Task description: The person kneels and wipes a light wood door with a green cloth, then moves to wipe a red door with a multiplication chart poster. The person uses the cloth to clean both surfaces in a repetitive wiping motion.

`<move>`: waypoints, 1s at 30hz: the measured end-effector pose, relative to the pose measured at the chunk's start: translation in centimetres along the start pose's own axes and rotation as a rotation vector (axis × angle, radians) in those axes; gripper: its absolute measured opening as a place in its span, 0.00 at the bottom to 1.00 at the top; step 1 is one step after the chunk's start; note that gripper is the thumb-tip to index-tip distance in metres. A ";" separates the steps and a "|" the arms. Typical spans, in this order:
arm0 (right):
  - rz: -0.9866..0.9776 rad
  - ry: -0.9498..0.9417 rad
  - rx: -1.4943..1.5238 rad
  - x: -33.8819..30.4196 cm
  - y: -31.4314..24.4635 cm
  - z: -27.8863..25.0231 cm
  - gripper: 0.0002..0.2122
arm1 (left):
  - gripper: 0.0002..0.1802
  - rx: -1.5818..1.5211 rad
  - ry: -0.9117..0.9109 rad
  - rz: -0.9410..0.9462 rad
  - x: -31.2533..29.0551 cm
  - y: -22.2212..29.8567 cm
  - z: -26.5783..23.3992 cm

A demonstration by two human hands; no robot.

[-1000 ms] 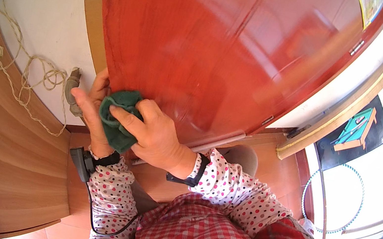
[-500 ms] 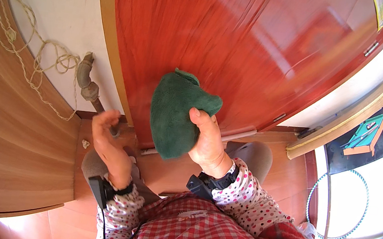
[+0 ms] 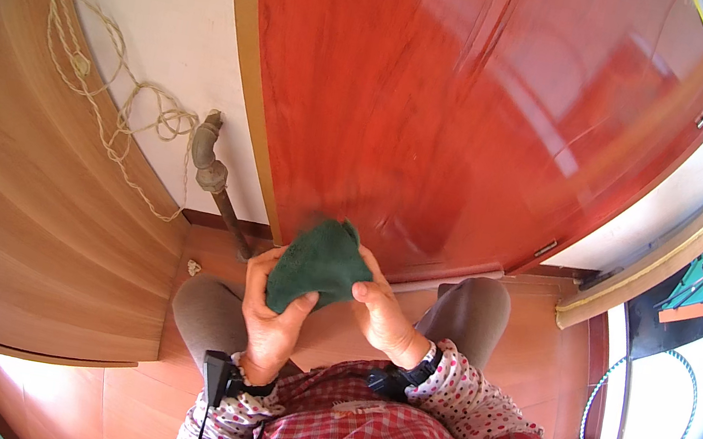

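A folded dark green cloth [image 3: 319, 262] is held up between both my hands, in front of the lower part of a glossy red door [image 3: 404, 118]. My left hand [image 3: 269, 321] grips the cloth's left side, its thumb lying across the front. On the other side, my right hand [image 3: 387, 317] pinches the right edge, with the thumb toward me and the fingers mostly behind the fabric. The cloth's upper edge is smeared by motion. Whether it touches the door I cannot tell.
To the left stands a wooden cabinet [image 3: 60, 201], with tangled cord [image 3: 153, 110] hanging beside it. A metal pipe [image 3: 211, 174] rises from the tiled floor [image 3: 66, 395]. On the right are a hoop [image 3: 587, 413] and a box picturing a pool table [image 3: 700, 284]. My knees are bent below.
My left hand has come over to the cloth and taken hold of it. The cloth is now lower in view and more compact. The whole view has shifted somewhat.
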State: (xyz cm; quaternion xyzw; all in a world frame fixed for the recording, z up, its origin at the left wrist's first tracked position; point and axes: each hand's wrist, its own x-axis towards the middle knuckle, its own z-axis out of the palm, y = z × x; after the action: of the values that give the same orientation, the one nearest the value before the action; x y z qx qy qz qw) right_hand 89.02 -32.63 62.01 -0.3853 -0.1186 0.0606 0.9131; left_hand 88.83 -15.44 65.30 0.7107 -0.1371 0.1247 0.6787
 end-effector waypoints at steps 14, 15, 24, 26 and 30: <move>0.263 0.109 -0.130 -1.7 3.0 -3.0 0.18 | 0.43 -0.187 -0.200 -0.409 -0.5 -1.8 -2.4; 0.168 0.110 -0.087 -1.4 3.2 -3.1 0.18 | 0.43 -0.286 -0.220 -0.408 -0.8 -2.3 -2.3; 0.049 0.045 -0.408 -0.2 5.3 -1.9 0.20 | 0.24 -0.464 -0.063 -0.493 -3.0 -5.6 -2.1; 0.036 0.053 -0.429 -0.2 5.5 -1.9 0.19 | 0.19 -0.455 0.012 -0.416 -2.3 -4.9 -3.0; -0.207 0.135 -0.756 1.5 1.7 -1.7 0.14 | 0.21 -0.272 0.211 -0.209 1.5 -1.2 -5.6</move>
State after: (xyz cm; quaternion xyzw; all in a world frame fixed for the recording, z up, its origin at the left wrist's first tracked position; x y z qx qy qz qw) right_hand 90.84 -32.31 59.85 -0.6833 -0.1103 -0.1050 0.7141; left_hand 90.76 -9.84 64.98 0.6057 -0.0064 0.1076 0.7884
